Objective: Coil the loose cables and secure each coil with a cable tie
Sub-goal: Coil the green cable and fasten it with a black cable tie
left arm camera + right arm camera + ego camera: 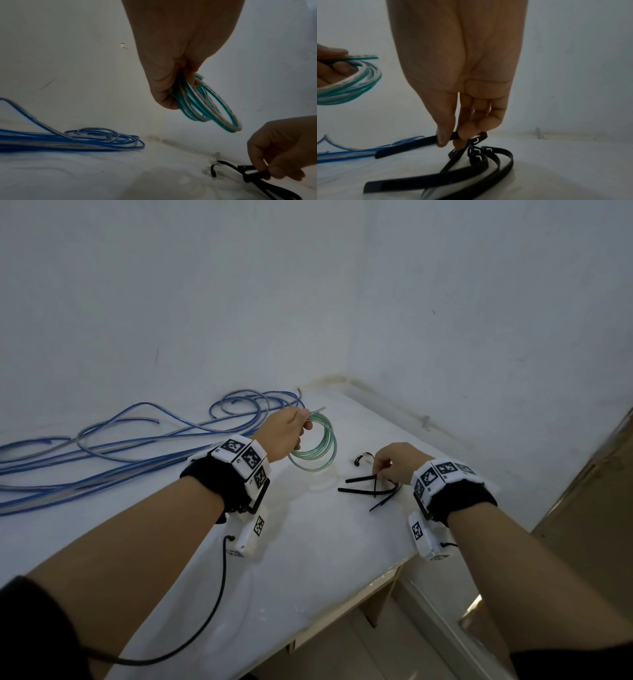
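Note:
My left hand (289, 433) grips a small coil of green-and-clear cable (322, 446), held upright above the white table (308, 542); the coil (205, 105) hangs from my curled fingers (164, 86). To the right my right hand (394, 462) pinches one black cable tie (412, 146) between thumb and forefinger (443, 136), lifting it off a pile of several black ties (471, 174) on the table. That pile (373, 491) lies just left of my right wrist. The coil (349, 83) shows at the left edge of the right wrist view.
A long loose blue-and-clear cable (113, 450) sprawls over the table's left and back, near the wall (308, 302). A small black and white piece (361, 458) lies beyond the ties. The table's front edge (376, 583) drops to the floor at the right.

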The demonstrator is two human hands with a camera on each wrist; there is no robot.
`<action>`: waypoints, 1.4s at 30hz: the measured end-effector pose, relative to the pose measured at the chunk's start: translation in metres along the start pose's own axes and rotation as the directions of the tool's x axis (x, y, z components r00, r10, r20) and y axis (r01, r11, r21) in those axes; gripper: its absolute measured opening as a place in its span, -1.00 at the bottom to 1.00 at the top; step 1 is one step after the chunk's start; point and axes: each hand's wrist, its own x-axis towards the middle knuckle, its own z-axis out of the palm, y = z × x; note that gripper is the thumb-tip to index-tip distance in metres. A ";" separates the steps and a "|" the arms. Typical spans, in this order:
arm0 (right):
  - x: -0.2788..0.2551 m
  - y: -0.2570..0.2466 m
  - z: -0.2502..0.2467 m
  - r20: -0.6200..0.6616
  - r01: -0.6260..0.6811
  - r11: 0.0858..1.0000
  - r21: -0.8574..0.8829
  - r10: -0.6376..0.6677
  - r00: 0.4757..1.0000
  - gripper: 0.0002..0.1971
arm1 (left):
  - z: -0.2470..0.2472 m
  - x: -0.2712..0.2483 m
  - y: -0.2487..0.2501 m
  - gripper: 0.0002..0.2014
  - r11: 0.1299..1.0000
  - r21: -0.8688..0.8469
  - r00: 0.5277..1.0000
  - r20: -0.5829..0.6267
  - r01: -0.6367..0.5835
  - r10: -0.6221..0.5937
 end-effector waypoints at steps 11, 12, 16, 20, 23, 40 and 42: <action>0.004 -0.063 -0.019 -0.381 0.213 0.809 0.547 0.014 0.925 -0.95 | -0.052 -0.025 -0.004 -0.61 0.974 0.224 0.989 -0.136 -0.019 0.051; 0.003 -0.075 -0.020 -0.391 0.258 0.744 0.616 0.005 0.920 -0.96 | -0.059 -0.028 -0.006 -0.62 0.969 0.248 0.986 -0.159 0.002 0.039; 0.008 -0.128 -0.020 -0.409 0.392 0.461 0.796 -0.068 0.910 -0.89 | -0.093 -0.044 -0.013 -0.62 0.963 0.259 0.968 -0.250 0.075 -0.008; 0.012 -0.187 -0.011 -0.368 0.397 0.178 0.901 -0.172 0.914 -0.80 | -0.130 -0.063 -0.021 -0.62 0.965 0.240 0.947 -0.320 0.108 -0.026; 0.014 -0.228 0.000 -0.319 0.348 0.072 0.935 -0.262 0.911 -0.80 | -0.156 -0.077 -0.028 -0.64 0.961 0.242 0.930 -0.364 0.132 -0.036; 0.034 -0.375 0.034 -0.347 0.388 -0.010 0.921 -0.473 0.810 -0.83 | -0.258 -0.127 -0.054 -0.60 0.944 0.176 0.888 -0.422 0.279 -0.183; 0.035 -0.383 0.038 -0.341 0.377 -0.029 0.926 -0.495 0.799 -0.83 | -0.266 -0.130 -0.054 -0.60 0.946 0.135 0.883 -0.417 0.294 -0.215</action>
